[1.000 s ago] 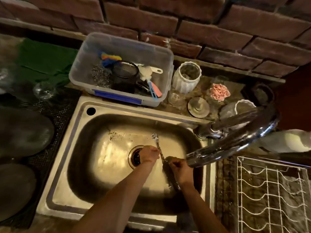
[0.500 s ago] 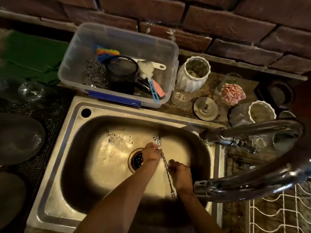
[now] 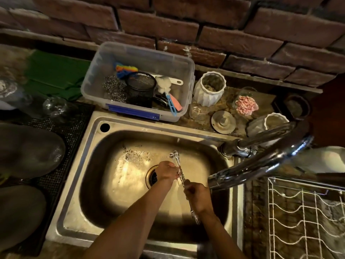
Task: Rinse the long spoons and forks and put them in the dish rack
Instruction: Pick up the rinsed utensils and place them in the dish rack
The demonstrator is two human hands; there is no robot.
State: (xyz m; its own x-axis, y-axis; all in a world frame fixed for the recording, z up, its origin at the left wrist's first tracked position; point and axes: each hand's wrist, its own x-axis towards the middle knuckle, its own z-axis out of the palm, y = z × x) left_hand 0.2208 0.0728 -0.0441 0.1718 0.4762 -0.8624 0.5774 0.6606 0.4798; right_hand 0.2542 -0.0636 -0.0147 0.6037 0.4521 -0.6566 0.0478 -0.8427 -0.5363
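Observation:
A bundle of long metal spoons and forks point(image 3: 176, 161) is held over the steel sink point(image 3: 93, 165), spoon bowls pointing away from me and fork tines sticking out below my right wrist. My left hand point(image 3: 166, 170) grips the bundle near its far end, just right of the drain. My right hand point(image 3: 197, 195) is closed around the near part of the handles, under the spout of the chrome faucet point(image 3: 261, 165). The white wire dish rack point(image 3: 302, 217) stands at the lower right, beyond the sink's rim.
A clear plastic tub point(image 3: 138, 60) with scrubbers, a mesh cup and brushes sits behind the sink. White ribbed jars point(image 3: 209, 90), a glass, a lid and a pink flower stand at the back right. Dark plates point(image 3: 28, 150) lie on a black mat at left.
My hands stay over the drain with the cutlery, shifting slightly along the handles. The camera view moved, bringing the dish rack back into view at the lower right.

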